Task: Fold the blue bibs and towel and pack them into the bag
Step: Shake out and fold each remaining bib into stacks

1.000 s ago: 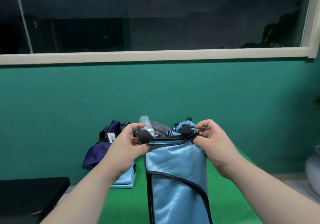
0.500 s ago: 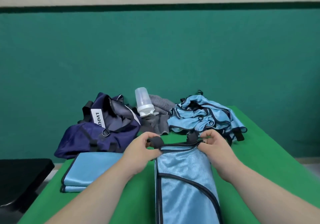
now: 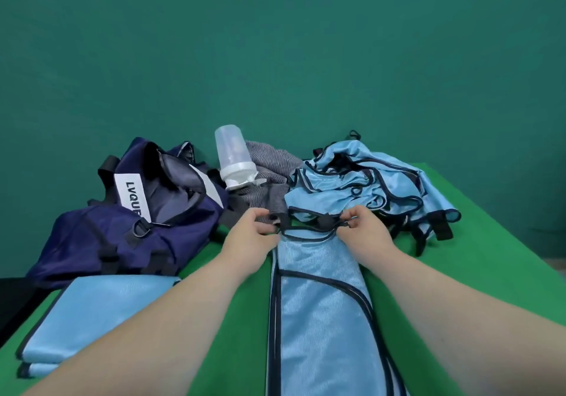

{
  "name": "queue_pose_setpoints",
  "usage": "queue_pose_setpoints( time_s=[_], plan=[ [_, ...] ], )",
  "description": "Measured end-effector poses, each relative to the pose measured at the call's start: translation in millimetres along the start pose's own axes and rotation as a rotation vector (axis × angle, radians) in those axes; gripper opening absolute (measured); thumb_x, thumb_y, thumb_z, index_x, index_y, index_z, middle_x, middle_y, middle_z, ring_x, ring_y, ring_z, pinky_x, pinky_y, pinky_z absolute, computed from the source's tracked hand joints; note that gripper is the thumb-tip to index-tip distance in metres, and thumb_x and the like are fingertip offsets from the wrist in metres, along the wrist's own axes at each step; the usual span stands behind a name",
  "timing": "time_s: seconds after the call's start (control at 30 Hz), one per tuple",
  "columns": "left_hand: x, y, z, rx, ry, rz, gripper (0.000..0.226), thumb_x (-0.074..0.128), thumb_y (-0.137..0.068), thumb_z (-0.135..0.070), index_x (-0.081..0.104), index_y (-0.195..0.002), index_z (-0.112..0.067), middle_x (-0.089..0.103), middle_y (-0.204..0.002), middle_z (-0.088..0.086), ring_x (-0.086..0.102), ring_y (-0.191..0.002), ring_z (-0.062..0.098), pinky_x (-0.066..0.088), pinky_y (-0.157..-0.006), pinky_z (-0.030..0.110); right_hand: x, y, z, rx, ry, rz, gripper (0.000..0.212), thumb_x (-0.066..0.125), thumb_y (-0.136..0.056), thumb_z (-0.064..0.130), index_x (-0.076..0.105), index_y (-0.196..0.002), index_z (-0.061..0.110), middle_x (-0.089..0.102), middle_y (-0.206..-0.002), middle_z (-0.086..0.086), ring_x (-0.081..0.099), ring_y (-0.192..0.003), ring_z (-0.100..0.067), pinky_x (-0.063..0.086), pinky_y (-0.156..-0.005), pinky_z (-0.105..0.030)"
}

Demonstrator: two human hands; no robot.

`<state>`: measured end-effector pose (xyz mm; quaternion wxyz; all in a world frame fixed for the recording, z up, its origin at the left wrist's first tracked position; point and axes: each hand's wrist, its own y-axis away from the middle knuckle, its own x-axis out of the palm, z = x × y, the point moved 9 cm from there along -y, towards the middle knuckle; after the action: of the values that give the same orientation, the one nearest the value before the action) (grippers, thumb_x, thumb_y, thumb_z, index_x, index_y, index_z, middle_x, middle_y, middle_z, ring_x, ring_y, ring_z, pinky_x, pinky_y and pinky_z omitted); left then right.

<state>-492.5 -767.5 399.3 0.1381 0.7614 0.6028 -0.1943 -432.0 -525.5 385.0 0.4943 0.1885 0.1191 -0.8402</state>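
Note:
A light blue bib (image 3: 321,303) with dark trim lies lengthwise on the green table, folded into a long strip. My left hand (image 3: 249,236) pinches its black strap at the far left corner. My right hand (image 3: 364,230) pinches the strap at the far right corner. A heap of unfolded blue bibs (image 3: 376,187) lies behind my right hand. Folded blue bibs (image 3: 92,313) are stacked at the near left. The navy bag (image 3: 128,221) sits open at the far left. A grey striped towel (image 3: 269,178) lies crumpled between the bag and the heap.
A clear shaker bottle (image 3: 234,158) with a white lid stands upside down, leaning on the towel. The green table (image 3: 490,273) ends against a teal wall. A black surface (image 3: 12,300) borders the table at the left.
The view has tilted down, so the window is gone from sight. Both hands have lowered the bib's top edge from upright down onto the table, farther from me.

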Motion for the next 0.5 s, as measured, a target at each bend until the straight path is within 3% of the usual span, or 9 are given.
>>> queue_pose_setpoints(
  time_s=[0.13, 0.2, 0.33, 0.43, 0.5],
  plan=[
    [5.3, 28.2, 7.1, 0.041, -0.093, 0.043, 0.051, 0.070, -0.090, -0.018, 0.046, -0.134, -0.027, 0.054, -0.129, -0.012, 0.057, -0.111, 0.007, 0.042, -0.085, 0.019, -7.5, 15.3, -15.4, -0.008, -0.031, 0.003, 0.035, 0.075, -0.085, 0.021, 0.054, -0.113, 0.025, 0.060, -0.108, 0.010, 0.060, -0.094, -0.010, 0.047, -0.074, -0.025],
    [8.5, 59.4, 6.1, 0.076, -0.126, 0.064, 0.045, 0.069, -0.091, -0.022, 0.048, -0.130, -0.031, 0.053, -0.128, -0.018, 0.053, -0.116, 0.002, 0.039, -0.090, 0.020, -14.2, 33.2, -26.4, 0.013, -0.095, 0.020, 0.036, 0.076, -0.085, 0.021, 0.055, -0.114, 0.026, 0.060, -0.112, 0.012, 0.060, -0.105, -0.007, 0.047, -0.083, -0.026],
    [19.3, 136.4, 5.7, 0.112, -0.152, 0.136, 0.026, 0.066, -0.092, -0.024, 0.054, -0.109, -0.040, 0.058, -0.108, -0.017, 0.056, -0.093, -0.002, 0.040, -0.075, 0.011, -37.8, 84.6, -44.8, 0.023, -0.129, 0.002, 0.025, 0.074, -0.086, 0.018, 0.061, -0.105, 0.029, 0.068, -0.110, 0.012, 0.064, -0.107, -0.005, 0.047, -0.094, -0.028],
    [35.3, 196.2, 3.7, 0.094, -0.223, 0.267, 0.017, 0.063, -0.092, -0.034, 0.055, -0.105, -0.041, 0.057, -0.091, -0.013, 0.053, -0.072, 0.001, 0.046, -0.067, 0.018, -52.0, 129.5, -52.2, 0.018, -0.112, 0.005, 0.020, 0.071, -0.089, 0.015, 0.063, -0.104, 0.026, 0.070, -0.107, 0.009, 0.065, -0.103, -0.007, 0.047, -0.092, -0.025],
    [42.4, 233.2, -3.9, 0.124, -0.343, 0.308, 0.019, 0.061, -0.091, -0.045, 0.056, -0.108, -0.040, 0.059, -0.086, -0.012, 0.054, -0.075, 0.001, 0.047, -0.073, 0.024, -57.5, 158.8, -56.6, 0.023, -0.104, 0.010, 0.018, 0.070, -0.089, 0.013, 0.064, -0.104, 0.023, 0.071, -0.106, 0.006, 0.066, -0.101, -0.009, 0.048, -0.092, -0.025]
  ],
)
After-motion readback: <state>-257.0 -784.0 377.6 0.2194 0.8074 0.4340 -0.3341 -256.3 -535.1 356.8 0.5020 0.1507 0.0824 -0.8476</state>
